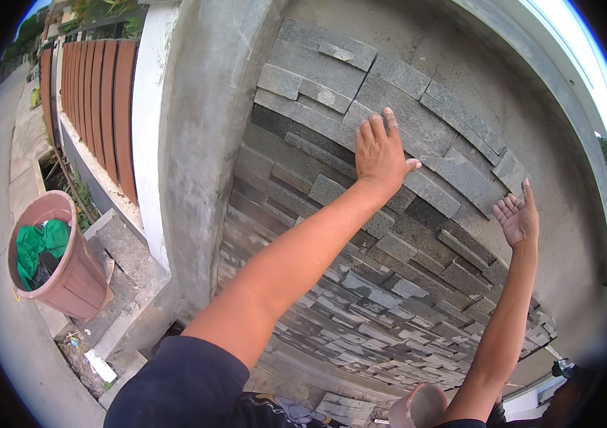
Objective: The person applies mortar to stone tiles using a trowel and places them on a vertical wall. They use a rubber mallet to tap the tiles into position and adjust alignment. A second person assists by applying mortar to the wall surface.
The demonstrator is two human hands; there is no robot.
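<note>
Head view: you're pressing your left hand (380, 153) flat, fingers spread, on a grey stone cladding tile (417, 128); it looks heavy, rigid, rough-edged. Your right hand (516, 217) is hovering open, holding nothing.

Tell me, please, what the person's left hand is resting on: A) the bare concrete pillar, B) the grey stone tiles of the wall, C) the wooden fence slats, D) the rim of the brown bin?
B: the left hand lies flat, palm down, on the grey stone tiles of the wall, while the right hand is open near the tiles further right.
</note>
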